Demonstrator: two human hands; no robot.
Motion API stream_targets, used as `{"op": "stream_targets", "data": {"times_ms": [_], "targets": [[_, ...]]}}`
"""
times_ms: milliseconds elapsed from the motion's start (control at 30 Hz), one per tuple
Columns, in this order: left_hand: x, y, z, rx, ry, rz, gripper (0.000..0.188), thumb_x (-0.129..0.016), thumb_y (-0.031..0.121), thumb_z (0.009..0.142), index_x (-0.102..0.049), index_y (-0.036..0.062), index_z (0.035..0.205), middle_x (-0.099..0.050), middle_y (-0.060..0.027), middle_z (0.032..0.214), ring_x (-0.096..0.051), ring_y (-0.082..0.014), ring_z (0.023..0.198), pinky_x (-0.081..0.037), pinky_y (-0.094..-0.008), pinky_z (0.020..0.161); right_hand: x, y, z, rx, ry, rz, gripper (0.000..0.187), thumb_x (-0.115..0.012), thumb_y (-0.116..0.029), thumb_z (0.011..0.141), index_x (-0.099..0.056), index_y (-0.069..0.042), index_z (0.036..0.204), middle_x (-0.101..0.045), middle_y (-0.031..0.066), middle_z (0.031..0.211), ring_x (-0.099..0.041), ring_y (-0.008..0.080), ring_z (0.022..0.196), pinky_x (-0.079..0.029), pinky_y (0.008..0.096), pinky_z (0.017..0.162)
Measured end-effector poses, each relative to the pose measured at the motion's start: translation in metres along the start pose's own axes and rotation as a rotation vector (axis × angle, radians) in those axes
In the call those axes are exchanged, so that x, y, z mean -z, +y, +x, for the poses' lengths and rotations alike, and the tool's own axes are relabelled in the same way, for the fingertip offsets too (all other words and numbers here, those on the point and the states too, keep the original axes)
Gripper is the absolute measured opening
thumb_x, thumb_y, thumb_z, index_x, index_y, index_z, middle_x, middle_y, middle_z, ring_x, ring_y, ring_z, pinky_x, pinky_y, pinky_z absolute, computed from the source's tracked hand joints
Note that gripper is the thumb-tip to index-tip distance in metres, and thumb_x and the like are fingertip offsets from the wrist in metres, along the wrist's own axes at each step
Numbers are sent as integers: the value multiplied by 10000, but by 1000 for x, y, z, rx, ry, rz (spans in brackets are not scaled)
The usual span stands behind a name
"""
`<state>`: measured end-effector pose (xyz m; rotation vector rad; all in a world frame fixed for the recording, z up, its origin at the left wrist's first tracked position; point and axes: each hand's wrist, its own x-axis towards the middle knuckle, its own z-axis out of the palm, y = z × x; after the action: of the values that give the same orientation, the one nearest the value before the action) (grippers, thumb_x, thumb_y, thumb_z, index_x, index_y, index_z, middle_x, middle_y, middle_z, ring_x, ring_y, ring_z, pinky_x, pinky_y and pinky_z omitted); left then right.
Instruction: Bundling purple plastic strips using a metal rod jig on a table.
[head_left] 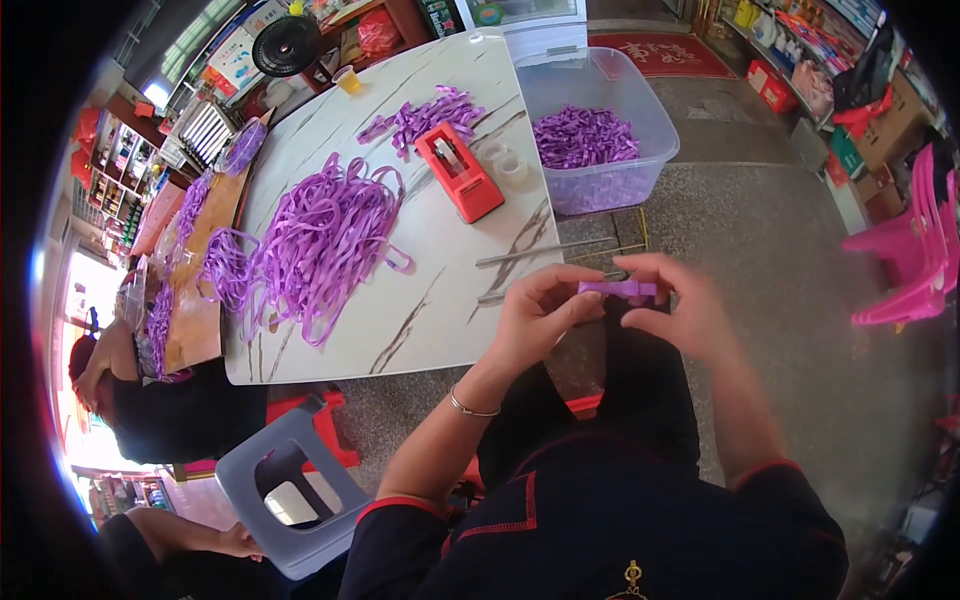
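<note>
My left hand [540, 312] and my right hand [678, 305] together pinch a short folded piece of purple ribbon [620, 289], held level just off the near right corner of the white marble-patterned table [400, 320]. The left fingers grip one end, the right fingers the other. A large loose heap of purple ribbon [315, 240] lies on the table to the left. A red tape dispenser [460, 172] stands beyond it, with a smaller pile of folded purple pieces [425, 118] behind.
A clear plastic tub [640, 110] holding folded purple pieces stands past the table's right end. A grey stool [290, 490] is at lower left, pink plastic chairs [910, 260] at right. Another person [150, 400] sits at the left by a wooden board with ribbon. Two tape rolls [505, 160] lie beside the dispenser.
</note>
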<state>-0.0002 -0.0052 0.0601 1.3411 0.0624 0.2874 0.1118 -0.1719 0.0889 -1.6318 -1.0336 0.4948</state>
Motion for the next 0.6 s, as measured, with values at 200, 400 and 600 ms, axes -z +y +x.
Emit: {"op": "stream_targets", "data": {"times_ms": [200,400,600], "targets": [[-1,1,-10,-80,35,-9,194,-576,8,840,-572,-25,1031,-635,-81,856,-619,-124,759,-503,-233,692,-15,-7,-3,72,193,-135,294,-713,-97,711,-645,-68,995,-593,3,734,-484,58,593,-386,203,521],[8,2,-15,-119,38,-35,189,-583,-5,831,-576,-27,1019,-632,-89,868,-625,-133,764,-503,-236,689,-25,-9,-1,152,195,-98,282,-719,-108,715,-649,-66,985,-618,19,750,-514,57,597,-401,202,518],[14,4,-16,-139,28,-61,181,-588,-22,823,-581,-22,1004,-629,-89,859,-628,-140,768,-502,-233,682,-30,-6,7,243,179,-82,252,-720,-115,721,-658,-70,961,-628,34,738,-531,49,602,-419,195,528]]}}
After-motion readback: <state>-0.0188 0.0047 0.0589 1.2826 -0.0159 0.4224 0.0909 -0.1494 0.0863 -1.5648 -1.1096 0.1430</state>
